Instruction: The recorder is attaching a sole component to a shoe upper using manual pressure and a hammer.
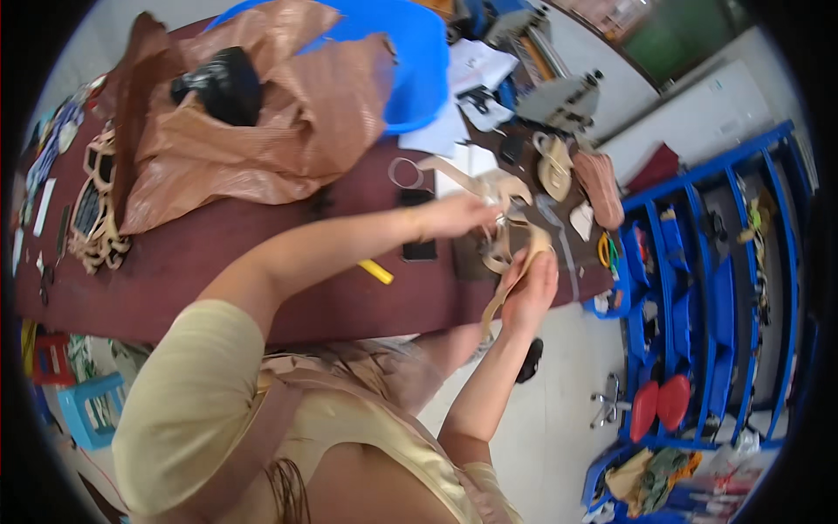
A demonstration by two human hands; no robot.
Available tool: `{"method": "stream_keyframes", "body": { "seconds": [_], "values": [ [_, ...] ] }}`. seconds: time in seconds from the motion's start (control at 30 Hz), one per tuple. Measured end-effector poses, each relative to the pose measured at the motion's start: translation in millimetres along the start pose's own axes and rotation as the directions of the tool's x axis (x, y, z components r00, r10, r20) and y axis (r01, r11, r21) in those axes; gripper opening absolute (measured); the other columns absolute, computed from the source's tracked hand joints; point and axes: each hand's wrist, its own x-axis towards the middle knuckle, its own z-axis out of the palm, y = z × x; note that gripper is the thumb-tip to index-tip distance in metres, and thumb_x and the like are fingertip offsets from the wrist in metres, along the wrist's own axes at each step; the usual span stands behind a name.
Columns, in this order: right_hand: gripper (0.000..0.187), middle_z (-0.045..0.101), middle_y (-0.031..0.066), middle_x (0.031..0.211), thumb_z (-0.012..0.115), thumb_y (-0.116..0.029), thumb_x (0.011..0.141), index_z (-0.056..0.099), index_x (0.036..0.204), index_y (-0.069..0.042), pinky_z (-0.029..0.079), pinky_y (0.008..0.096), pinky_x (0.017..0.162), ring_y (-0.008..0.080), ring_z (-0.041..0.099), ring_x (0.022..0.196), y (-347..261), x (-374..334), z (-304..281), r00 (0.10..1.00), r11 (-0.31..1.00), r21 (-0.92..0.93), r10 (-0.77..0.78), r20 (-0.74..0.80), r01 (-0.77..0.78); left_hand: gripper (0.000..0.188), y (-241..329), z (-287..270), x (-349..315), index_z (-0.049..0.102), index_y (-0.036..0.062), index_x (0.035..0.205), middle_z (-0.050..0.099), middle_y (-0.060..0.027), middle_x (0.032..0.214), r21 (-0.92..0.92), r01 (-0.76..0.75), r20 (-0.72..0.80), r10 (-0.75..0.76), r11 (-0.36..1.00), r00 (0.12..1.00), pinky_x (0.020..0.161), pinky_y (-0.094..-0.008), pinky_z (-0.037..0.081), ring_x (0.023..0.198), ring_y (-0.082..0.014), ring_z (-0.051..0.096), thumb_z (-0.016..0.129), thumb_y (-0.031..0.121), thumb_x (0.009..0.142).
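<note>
My left hand [467, 215] reaches across the table and pinches the upper part of a beige strap piece [504, 187], which has curled bands and looks like a sandal upper. My right hand [532, 284], lower and to the right, has its fingers closed around a wide band of the same piece. A tail of that band hangs below the right hand. Both hands are close together over the table's right part. Just beyond them lie a beige sandal [554, 168] and a pinkish shoe form [599, 190]. The fingertips of my left hand are slightly blurred.
On the dark red table [262, 288] lie a brown woven sack [236, 166], a black phone [420, 249] and a yellow tool handle [375, 272]. A blue basin [419, 79] stands behind. Bundled beige straps [96, 210] lie left; blue shelving [690, 288] stands right.
</note>
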Motion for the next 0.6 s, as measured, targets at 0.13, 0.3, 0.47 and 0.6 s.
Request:
{"method": "stream_keyframes", "body": {
  "seconds": [0.13,0.3,0.47,0.6],
  "values": [
    [0.020,0.054,0.0003,0.062,0.049,-0.022,0.098,0.057,0.094,-0.004,0.034,0.0179,0.042,0.0038,0.045,0.047,34.0,-61.8,62.8,0.864,0.892,-0.349,0.398,0.309,-0.286,0.059,25.8,-36.7,-149.3,0.060,0.0039,0.114,0.062,-0.0060,0.107,-0.548,0.335,0.110,-0.331,0.766,0.937,0.086,-0.0335,0.046,0.097,-0.0159,0.058,0.039,0.056,0.095],
    [0.020,0.056,0.0027,0.069,0.058,-0.019,0.092,0.058,0.097,0.000,0.042,0.0234,0.050,0.0095,0.052,0.056,95.9,-139.4,116.9,0.788,0.899,-0.414,0.357,0.501,-0.144,0.023,21.8,-70.7,-264.0,0.059,0.0006,0.108,0.062,-0.0041,0.101,-0.752,0.107,-0.355,-0.537,0.650,0.765,0.083,-0.0319,0.052,0.093,-0.0151,0.061,0.055,0.017,0.094],
    [0.024,0.054,0.0078,0.082,0.072,-0.007,0.077,0.058,0.095,0.000,0.046,0.0288,0.065,0.0150,0.053,0.069,80.6,-153.5,167.6,0.784,0.861,-0.468,0.147,0.603,0.199,0.015,55.3,-88.9,-317.3,0.067,0.0006,0.092,0.068,-0.0056,0.084,0.309,0.238,-0.637,0.015,0.921,0.770,0.065,-0.0268,0.052,0.074,-0.0080,0.062,0.064,0.013,0.085],
    [0.022,0.054,0.0029,0.082,0.072,-0.002,0.079,0.051,0.087,-0.003,0.046,0.0227,0.061,0.0099,0.052,0.068,57.3,-143.2,177.4,0.647,0.946,-0.315,0.286,0.707,-0.074,0.024,75.0,-93.1,-326.9,0.070,0.0015,0.096,0.070,-0.0046,0.081,-0.298,0.158,-0.431,-0.281,0.941,0.857,0.063,-0.0245,0.051,0.071,-0.0074,0.062,0.071,0.017,0.078]
  ]
}}
